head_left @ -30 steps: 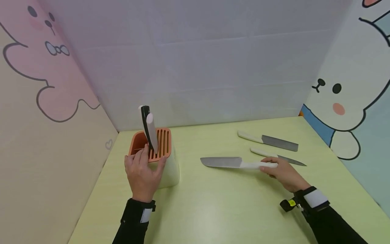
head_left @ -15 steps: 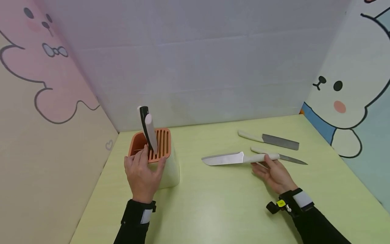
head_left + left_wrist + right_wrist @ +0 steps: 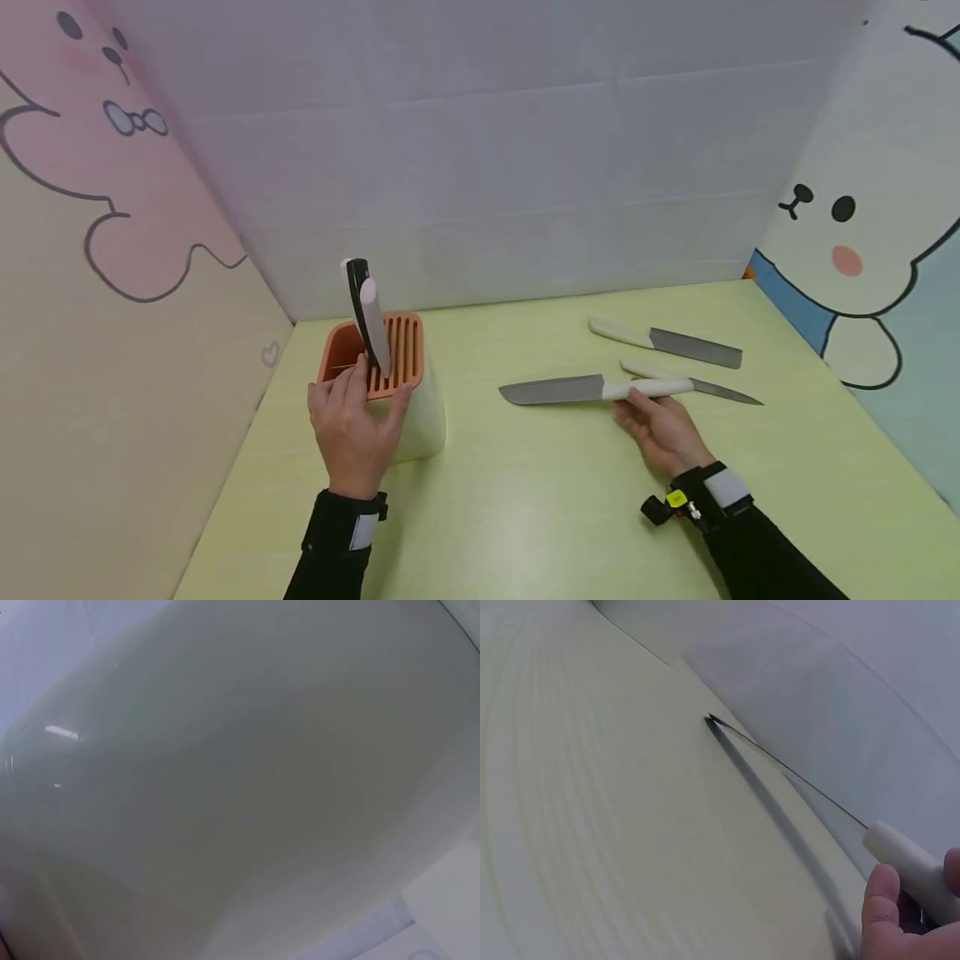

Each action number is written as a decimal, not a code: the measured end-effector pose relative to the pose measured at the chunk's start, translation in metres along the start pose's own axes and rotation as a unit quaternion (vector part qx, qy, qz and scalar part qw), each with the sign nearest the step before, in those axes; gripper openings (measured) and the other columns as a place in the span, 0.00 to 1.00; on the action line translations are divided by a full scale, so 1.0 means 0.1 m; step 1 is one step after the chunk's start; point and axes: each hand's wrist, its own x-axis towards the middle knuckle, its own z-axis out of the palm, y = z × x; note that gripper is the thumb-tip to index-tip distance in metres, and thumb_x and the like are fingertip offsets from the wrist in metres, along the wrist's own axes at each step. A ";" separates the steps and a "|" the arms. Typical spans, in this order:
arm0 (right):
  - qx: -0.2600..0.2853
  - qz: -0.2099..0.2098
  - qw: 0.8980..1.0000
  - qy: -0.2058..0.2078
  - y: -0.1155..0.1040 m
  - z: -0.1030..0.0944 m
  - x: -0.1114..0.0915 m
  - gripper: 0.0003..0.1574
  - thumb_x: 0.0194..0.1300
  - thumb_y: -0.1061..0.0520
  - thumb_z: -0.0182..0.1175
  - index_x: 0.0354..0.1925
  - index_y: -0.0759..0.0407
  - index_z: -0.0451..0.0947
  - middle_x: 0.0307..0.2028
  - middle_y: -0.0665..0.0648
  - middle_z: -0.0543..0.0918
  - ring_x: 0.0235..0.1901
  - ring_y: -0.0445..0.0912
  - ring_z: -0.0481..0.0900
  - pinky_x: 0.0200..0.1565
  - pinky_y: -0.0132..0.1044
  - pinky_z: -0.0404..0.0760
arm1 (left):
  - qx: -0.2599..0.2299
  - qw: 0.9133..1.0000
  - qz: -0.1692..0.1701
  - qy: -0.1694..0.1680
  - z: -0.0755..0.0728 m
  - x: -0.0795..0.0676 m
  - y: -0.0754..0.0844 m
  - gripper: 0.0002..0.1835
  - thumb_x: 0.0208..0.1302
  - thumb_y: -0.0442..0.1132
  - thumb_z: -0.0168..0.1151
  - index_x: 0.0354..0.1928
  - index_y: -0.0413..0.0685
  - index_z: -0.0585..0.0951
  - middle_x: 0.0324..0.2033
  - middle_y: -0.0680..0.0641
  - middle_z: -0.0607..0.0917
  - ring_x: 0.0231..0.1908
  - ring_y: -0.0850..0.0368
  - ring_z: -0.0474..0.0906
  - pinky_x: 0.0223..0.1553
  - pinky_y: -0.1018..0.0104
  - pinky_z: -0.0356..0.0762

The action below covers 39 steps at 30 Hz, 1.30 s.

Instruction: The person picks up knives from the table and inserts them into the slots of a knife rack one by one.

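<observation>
In the head view, my right hand [image 3: 663, 429] pinches the white handle [image 3: 647, 388] of a kitchen knife by thumb and fingers. Its broad blade [image 3: 553, 390] points left; the right wrist view shows the blade [image 3: 799, 775] edge-on above its shadow, with my fingers [image 3: 883, 900] at the handle. My left hand [image 3: 356, 433] grips the front rim of a white knife block [image 3: 426, 417] with an orange slotted top [image 3: 405, 350]. Knives with a black handle [image 3: 362, 308] and white handles [image 3: 373, 321] stand in it. The block's pale wall [image 3: 247, 772] fills the left wrist view.
A cleaver [image 3: 693, 347] with a white handle lies at the back right of the pale yellow table [image 3: 510, 500]. In front of it lies a pointed knife [image 3: 723, 392], its handle partly behind the held knife. A white wall [image 3: 487, 167] borders the back.
My right hand has moved left and turned, its fingers now beneath the knife handle. The knife has shifted slightly right and its blade has tilted. My left hand keeps its place on the knife block.
</observation>
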 end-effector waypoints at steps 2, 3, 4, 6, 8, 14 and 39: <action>0.008 -0.001 1.000 0.003 0.01 0.00 0.00 0.28 0.69 0.57 0.52 0.62 0.63 0.54 0.45 0.54 0.77 0.48 0.47 0.75 0.54 0.38 0.73 | 0.000 1.000 0.000 -0.001 0.00 0.00 0.01 0.38 0.57 0.63 0.58 0.57 0.36 0.75 0.46 0.34 0.81 0.43 0.37 0.69 0.47 0.40 0.61; 0.012 0.000 1.000 -0.001 0.02 0.00 0.01 0.29 0.70 0.57 0.51 0.63 0.64 0.53 0.45 0.54 0.78 0.49 0.47 0.76 0.55 0.39 0.73 | -0.001 1.000 -0.001 0.000 0.00 0.00 0.01 0.38 0.57 0.63 0.58 0.57 0.36 0.75 0.46 0.34 0.81 0.43 0.37 0.69 0.47 0.40 0.62; 0.016 0.002 1.000 -0.006 0.02 0.00 0.01 0.30 0.70 0.57 0.50 0.64 0.64 0.52 0.46 0.55 0.79 0.50 0.48 0.76 0.55 0.40 0.72 | -0.001 1.000 -0.001 0.001 -0.01 0.00 0.01 0.38 0.57 0.63 0.58 0.56 0.36 0.75 0.46 0.34 0.81 0.43 0.37 0.69 0.46 0.40 0.62; 0.020 0.005 1.000 -0.016 0.03 0.00 0.01 0.31 0.71 0.57 0.48 0.66 0.65 0.50 0.47 0.57 0.81 0.53 0.50 0.75 0.55 0.42 0.72 | 0.000 1.000 -0.001 0.003 -0.01 0.00 0.01 0.38 0.57 0.63 0.58 0.56 0.36 0.75 0.46 0.34 0.81 0.43 0.37 0.69 0.46 0.40 0.62; 0.025 0.009 0.999 -0.024 0.04 0.00 0.00 0.32 0.72 0.57 0.46 0.67 0.67 0.48 0.47 0.59 0.82 0.55 0.53 0.72 0.56 0.44 0.70 | -0.001 1.000 0.000 0.005 -0.01 0.00 0.01 0.38 0.56 0.62 0.58 0.56 0.36 0.75 0.46 0.34 0.81 0.43 0.38 0.69 0.46 0.40 0.62; 0.051 0.001 0.998 -0.036 -0.02 0.03 -0.03 0.27 0.72 0.57 0.46 0.64 0.67 0.54 0.48 0.61 0.81 0.55 0.54 0.72 0.56 0.43 0.69 | -0.003 1.000 0.005 0.009 0.00 0.01 0.01 0.38 0.56 0.62 0.58 0.56 0.36 0.75 0.46 0.34 0.81 0.42 0.38 0.69 0.46 0.41 0.61; -0.161 -0.187 0.963 -0.107 -1.11 0.78 -0.04 0.25 0.71 0.53 0.48 0.55 0.71 0.58 0.45 0.61 0.77 0.44 0.51 0.80 0.48 0.37 0.77 | 0.002 1.000 0.001 0.003 -0.02 0.00 0.02 0.38 0.56 0.63 0.58 0.57 0.37 0.75 0.46 0.35 0.81 0.43 0.39 0.70 0.47 0.41 0.61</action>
